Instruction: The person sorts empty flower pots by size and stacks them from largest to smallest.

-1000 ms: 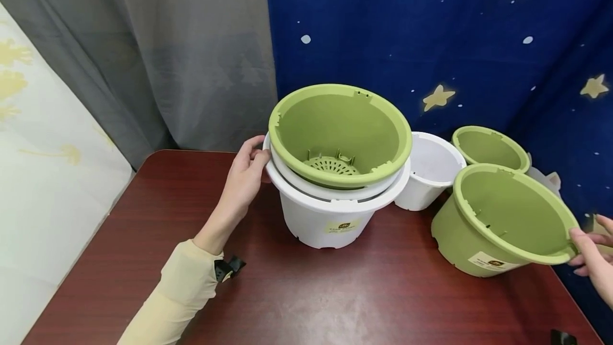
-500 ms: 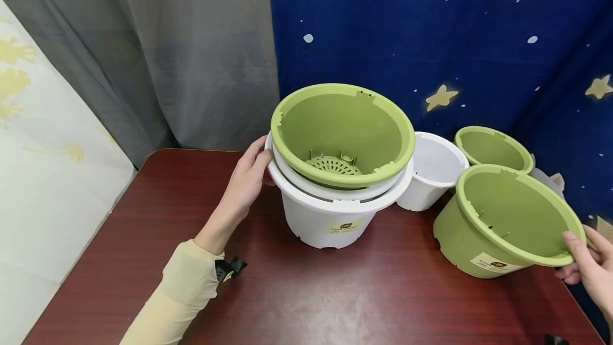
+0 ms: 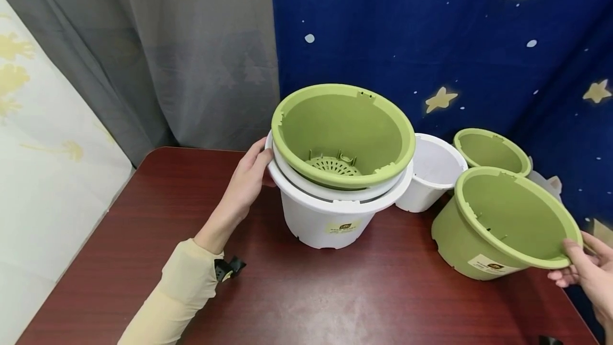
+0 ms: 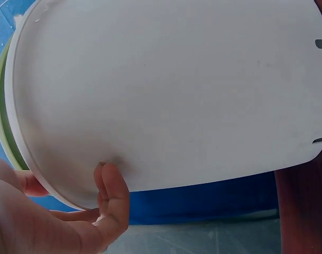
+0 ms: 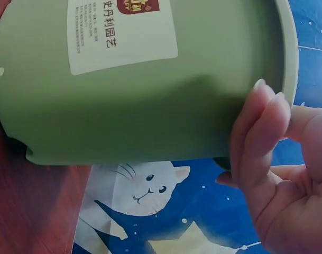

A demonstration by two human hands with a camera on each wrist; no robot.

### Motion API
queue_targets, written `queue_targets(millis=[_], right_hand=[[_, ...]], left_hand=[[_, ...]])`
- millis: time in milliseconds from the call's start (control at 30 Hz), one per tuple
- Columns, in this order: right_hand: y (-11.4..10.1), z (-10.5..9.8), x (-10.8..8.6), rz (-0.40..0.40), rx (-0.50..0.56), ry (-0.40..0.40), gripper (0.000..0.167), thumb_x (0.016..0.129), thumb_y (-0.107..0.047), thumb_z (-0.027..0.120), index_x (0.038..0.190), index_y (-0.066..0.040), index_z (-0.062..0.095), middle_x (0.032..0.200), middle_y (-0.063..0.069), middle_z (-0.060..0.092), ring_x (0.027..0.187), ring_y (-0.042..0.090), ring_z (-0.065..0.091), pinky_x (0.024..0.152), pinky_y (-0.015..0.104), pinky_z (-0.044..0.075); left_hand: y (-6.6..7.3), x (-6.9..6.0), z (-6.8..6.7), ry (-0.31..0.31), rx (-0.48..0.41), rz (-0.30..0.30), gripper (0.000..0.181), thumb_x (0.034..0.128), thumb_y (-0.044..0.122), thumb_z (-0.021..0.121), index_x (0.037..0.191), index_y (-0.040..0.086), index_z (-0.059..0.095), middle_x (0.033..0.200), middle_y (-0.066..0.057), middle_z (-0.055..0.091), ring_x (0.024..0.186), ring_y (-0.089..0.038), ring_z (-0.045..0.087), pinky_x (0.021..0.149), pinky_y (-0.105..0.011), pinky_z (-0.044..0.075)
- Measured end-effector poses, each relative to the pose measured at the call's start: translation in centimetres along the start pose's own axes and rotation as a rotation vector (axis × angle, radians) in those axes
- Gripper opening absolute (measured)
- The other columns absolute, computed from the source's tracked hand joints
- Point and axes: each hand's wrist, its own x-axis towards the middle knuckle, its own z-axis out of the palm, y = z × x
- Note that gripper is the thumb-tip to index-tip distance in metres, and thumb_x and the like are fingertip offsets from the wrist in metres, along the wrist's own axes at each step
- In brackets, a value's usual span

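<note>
A large white flower pot (image 3: 308, 225) with a yellowish label stands mid-table. Nested in it are a second white pot (image 3: 330, 191) and, on top, a green pot (image 3: 342, 121) with a slotted bottom. My left hand (image 3: 244, 177) grips the outer white pot's rim at its left side, fingers bent under the rim in the left wrist view. At the right, my right hand (image 3: 590, 273) pinches the rim of another large green pot (image 3: 455, 233), thumb over the edge and fingers beneath. In the right wrist view, that green pot (image 5: 139, 116) bears a white label.
A smaller white pot (image 3: 416, 196) stands behind the stack, to its right. Beside it is a smaller green pot (image 3: 493, 148), partly hidden by the large green one. Grey and blue star-patterned curtains (image 3: 373, 31) hang behind the dark red table (image 3: 297, 302).
My right hand has shifted slightly inward and lower along the green pot's rim, with more of the hand in view. The left hand keeps its hold, and the pots stand nearly the same.
</note>
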Motion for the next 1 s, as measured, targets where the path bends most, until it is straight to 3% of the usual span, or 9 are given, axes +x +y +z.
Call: queue_targets(millis=[333, 433, 600, 700, 800, 1000], right_hand=[[0.3, 0.5, 0.3, -0.001, 0.085, 0.123, 0.04, 0.097, 0.016, 0.049, 0.128, -0.008, 0.056, 0.065, 0.016, 0.07, 0.038, 0.028, 0.063, 0.03, 0.033, 0.044], [-1.3, 2.7, -0.2, -0.007, 0.108, 0.14, 0.041, 0.096, 0.017, 0.046, 0.124, -0.01, 0.059, 0.064, 0.014, 0.07, 0.039, 0.025, 0.064, 0.03, 0.03, 0.044], [-7.2, 9.7, -2.0, 0.008, 0.217, 0.165, 0.038, 0.095, 0.016, 0.041, 0.109, -0.01, 0.064, 0.063, 0.013, 0.07, 0.041, 0.02, 0.065, 0.034, 0.024, 0.047], [-9.3, 12.5, -2.7, 0.001, 0.271, 0.192, 0.039, 0.093, 0.018, 0.038, 0.104, -0.008, 0.065, 0.065, 0.012, 0.07, 0.043, 0.019, 0.066, 0.036, 0.023, 0.048], [-10.1, 13.9, -3.0, 0.004, 0.284, 0.218, 0.041, 0.093, 0.019, 0.035, 0.101, -0.007, 0.065, 0.069, 0.011, 0.071, 0.045, 0.019, 0.067, 0.038, 0.024, 0.05], [-10.0, 14.0, -3.4, 0.005, 0.344, 0.225, 0.043, 0.094, 0.02, 0.031, 0.1, -0.003, 0.066, 0.072, 0.012, 0.07, 0.049, 0.022, 0.069, 0.038, 0.026, 0.05]], left_hand=[[0.0, 0.0, 0.0, -0.002, -0.028, 0.001, 0.045, 0.1061, 0.024, 0.039, 0.148, 0.012, 0.049, 0.115, -0.014, 0.062, 0.079, -0.015, 0.063, 0.075, -0.036, 0.053], [0.0, 0.0, 0.0, -0.003, -0.031, 0.004, 0.045, 0.106, 0.024, 0.039, 0.148, 0.012, 0.049, 0.113, -0.014, 0.062, 0.079, -0.015, 0.063, 0.076, -0.039, 0.054], [-0.1, 0.1, 0.1, -0.005, -0.025, 0.005, 0.045, 0.1062, 0.024, 0.039, 0.149, 0.012, 0.048, 0.111, -0.014, 0.062, 0.077, -0.016, 0.063, 0.075, -0.039, 0.053], [-0.1, 0.1, 0.1, -0.004, -0.026, 0.006, 0.045, 0.1062, 0.024, 0.039, 0.149, 0.012, 0.048, 0.111, -0.014, 0.062, 0.077, -0.016, 0.063, 0.075, -0.039, 0.054], [-0.2, 0.0, 0.1, -0.003, -0.029, 0.006, 0.045, 0.106, 0.023, 0.039, 0.149, 0.012, 0.048, 0.111, -0.014, 0.062, 0.077, -0.015, 0.063, 0.076, -0.041, 0.054], [-0.2, 0.0, 0.2, -0.002, -0.037, 0.006, 0.045, 0.1053, 0.022, 0.039, 0.147, 0.01, 0.05, 0.109, -0.014, 0.062, 0.078, -0.015, 0.063, 0.078, -0.044, 0.054]])
